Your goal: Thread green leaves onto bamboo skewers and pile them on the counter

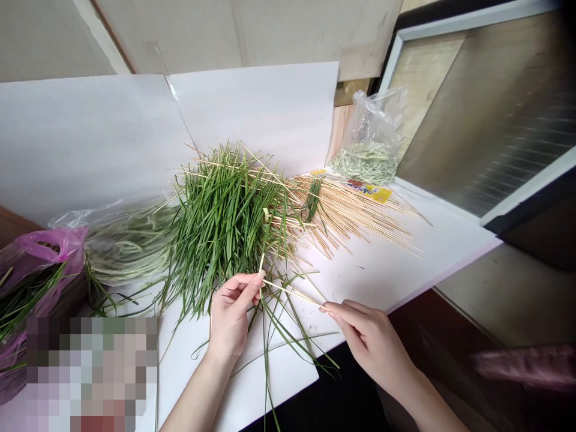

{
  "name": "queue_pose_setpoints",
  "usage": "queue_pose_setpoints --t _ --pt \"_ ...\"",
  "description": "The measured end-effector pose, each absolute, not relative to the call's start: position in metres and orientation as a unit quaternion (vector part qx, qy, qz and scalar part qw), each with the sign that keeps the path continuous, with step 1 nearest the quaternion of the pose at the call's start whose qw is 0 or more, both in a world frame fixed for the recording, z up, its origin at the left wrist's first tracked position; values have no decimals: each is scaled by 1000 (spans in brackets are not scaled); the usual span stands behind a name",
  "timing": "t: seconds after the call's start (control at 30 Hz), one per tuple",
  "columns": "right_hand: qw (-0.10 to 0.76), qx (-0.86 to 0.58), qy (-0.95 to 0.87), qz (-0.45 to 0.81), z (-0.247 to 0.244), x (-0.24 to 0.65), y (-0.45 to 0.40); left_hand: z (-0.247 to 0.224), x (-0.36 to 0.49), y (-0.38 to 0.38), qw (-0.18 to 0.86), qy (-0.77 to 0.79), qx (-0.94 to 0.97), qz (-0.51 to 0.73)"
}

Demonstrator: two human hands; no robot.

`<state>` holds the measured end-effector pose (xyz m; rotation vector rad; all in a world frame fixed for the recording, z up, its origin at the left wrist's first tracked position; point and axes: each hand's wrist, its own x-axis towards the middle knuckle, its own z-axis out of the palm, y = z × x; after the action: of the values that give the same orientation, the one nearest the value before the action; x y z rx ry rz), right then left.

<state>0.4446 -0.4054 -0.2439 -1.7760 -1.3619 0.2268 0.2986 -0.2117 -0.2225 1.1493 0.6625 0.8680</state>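
Observation:
My left hand (pixel 234 306) pinches the pale end of a few green chive-like stalks (pixel 288 336), whose long leaves hang down past the table's front edge. Between thumb and fingers, my right hand (pixel 360 327) holds a thin wooden skewer (pixel 292 292), and its far end meets the stalks at my left fingertips. Just behind my left hand lies a large pile of green stalks (pixel 216 216) with several skewers across its top. Many loose skewers (pixel 355 216) fan out to the right of the pile, with a small green bundle (pixel 312 199) on them.
Clear bags of pale green strips stand at the back right (pixel 366 162) and lie left of the pile (pixel 130 240). A pink bag (pixel 54 246) with greens is at far left. White boards (pixel 256 114) line the back; a framed glass panel (pixel 486 114) leans right.

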Motion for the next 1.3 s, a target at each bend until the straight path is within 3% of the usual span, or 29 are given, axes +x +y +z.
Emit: queue_pose_setpoints --t 0.2,0.47,0.8,1.07,1.3 --pt "448 -707 -541 89 -245 437 -401 -225 298 -210 747 301 470 360" --pt "463 -702 -534 89 -249 427 -397 -221 298 -210 695 295 540 371" --pt "472 -706 -523 78 -243 413 -394 -226 306 -243 717 210 638 187" --pt "463 -715 -518 75 -239 415 -394 -228 309 -247 688 210 663 206" --pt "454 -709 -528 111 -220 438 -399 -218 307 -238 683 223 627 303"
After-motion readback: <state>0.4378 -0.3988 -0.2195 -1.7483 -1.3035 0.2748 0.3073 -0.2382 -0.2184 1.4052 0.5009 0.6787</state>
